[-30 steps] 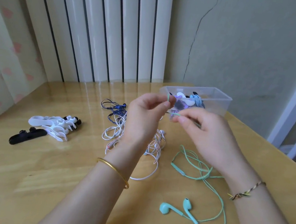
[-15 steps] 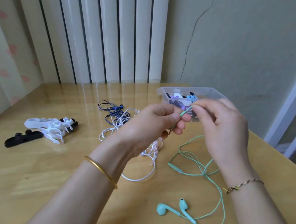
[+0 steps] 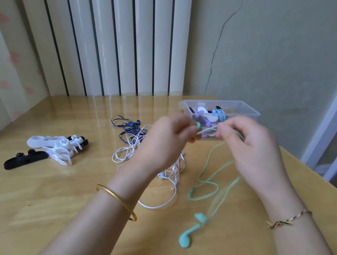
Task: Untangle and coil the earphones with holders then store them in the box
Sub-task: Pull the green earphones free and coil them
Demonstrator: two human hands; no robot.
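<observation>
No writing, label, brand mark, number or sign could be read on the clear box [image 3: 251, 115], the mint earphones [image 3: 185, 239], the white holders [image 3: 50, 145] or the table [image 3: 18, 203].

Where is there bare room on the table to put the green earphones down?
The near left of the table, between the black holder and the left arm, is bare. So is the far left, behind the white holders. The middle is crowded: tangled white and blue earphones, green earphones, box.

Wooden table [image 3: 18, 203], white radiator [image 3: 112, 30], cracked wall [image 3: 284, 57]
</observation>
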